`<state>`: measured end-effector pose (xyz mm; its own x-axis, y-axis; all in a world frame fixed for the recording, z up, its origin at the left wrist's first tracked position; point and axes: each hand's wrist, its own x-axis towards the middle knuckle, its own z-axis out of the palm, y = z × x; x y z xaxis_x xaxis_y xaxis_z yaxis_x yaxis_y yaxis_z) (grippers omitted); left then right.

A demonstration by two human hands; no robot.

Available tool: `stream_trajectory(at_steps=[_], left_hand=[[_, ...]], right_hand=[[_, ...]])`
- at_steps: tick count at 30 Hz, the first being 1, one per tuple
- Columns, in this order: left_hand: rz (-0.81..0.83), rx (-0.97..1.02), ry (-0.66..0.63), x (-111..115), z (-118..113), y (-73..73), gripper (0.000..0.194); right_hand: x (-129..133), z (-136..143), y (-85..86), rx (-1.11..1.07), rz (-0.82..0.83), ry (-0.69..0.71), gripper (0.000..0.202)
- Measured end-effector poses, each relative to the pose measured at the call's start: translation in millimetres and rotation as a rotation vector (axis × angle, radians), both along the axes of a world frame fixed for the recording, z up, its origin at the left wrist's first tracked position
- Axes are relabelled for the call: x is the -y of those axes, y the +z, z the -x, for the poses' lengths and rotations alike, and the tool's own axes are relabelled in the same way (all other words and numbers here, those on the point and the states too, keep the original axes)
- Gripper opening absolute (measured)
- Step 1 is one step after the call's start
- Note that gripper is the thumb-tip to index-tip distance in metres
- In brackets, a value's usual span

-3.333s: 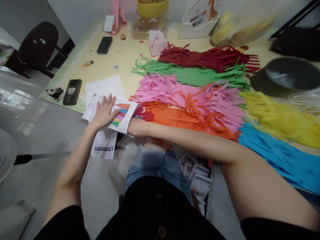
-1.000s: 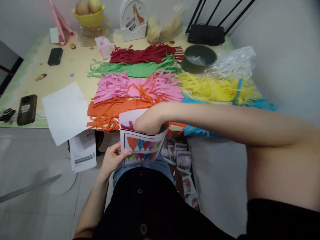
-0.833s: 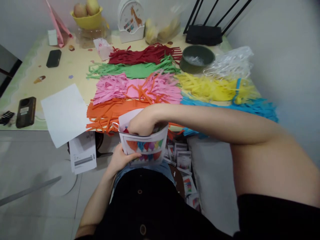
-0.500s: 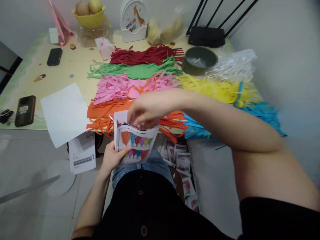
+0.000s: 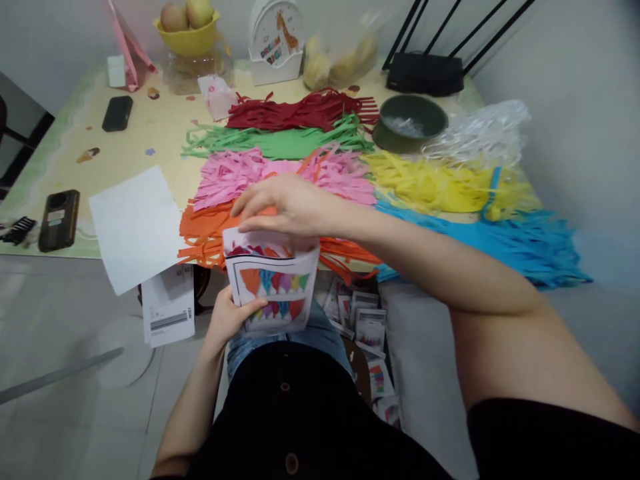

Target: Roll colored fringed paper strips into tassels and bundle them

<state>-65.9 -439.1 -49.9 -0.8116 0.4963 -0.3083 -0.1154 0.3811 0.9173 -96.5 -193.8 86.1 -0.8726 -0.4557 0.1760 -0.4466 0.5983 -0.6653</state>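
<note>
My left hand (image 5: 231,319) grips the lower left side of a plastic pouch (image 5: 273,293), its thumb lying across the front. Printed on the pouch are rows of coloured tassels, and red and other bright pieces show through its clear upper part. Over the pouch's top edge is my right hand (image 5: 285,207), fingers bent and thumb along the white rim, closed on that edge; the fingertips are partly hidden. Behind the pouch lie orange fringed strips (image 5: 205,230), then pink ones (image 5: 227,175).
Green (image 5: 285,142) and dark red fringes (image 5: 300,112) lie farther back. Yellow (image 5: 425,183) and blue fringes (image 5: 520,243) are at right, near a dark bowl (image 5: 410,140) and clear plastic bundle (image 5: 485,137). White sheet (image 5: 137,230) overhangs the table edge. Several packets (image 5: 371,327) sit below.
My right hand has come up out of the pouch's mouth to its top rim. The pouch now stands straighter, its front flatter. My left hand keeps its hold.
</note>
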Motion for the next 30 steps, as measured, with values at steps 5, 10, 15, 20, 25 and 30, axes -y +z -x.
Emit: stream_trajectory(at_steps=[5,10,15,20,25,30], left_hand=[[-0.034,0.040,0.073,10,0,-7.9,0.045],[-0.009,-0.021,0.029,4,-2,-3.5,0.042],[0.020,-0.084,-0.025,1,-4,2.0,0.042],[0.077,-0.114,-0.004,0,-9,6.6,0.041],[0.207,-0.212,0.043,-7,-20,11.0,0.039],[0.358,-0.262,0.060,-13,-33,10.6,0.037]], right_hand=[[-39,-22,-9.7,0.122,-0.160,0.057,0.021],[-19,-32,-10.2,-0.238,-0.110,-0.168,0.027],[20,-31,-14.3,-0.321,-0.315,-0.031,0.026],[22,-31,-3.9,-0.122,-0.329,-0.035,0.022],[32,-37,1.5,-0.005,-0.329,-0.069,0.020],[40,-46,3.2,0.088,-0.419,-0.084,0.016]])
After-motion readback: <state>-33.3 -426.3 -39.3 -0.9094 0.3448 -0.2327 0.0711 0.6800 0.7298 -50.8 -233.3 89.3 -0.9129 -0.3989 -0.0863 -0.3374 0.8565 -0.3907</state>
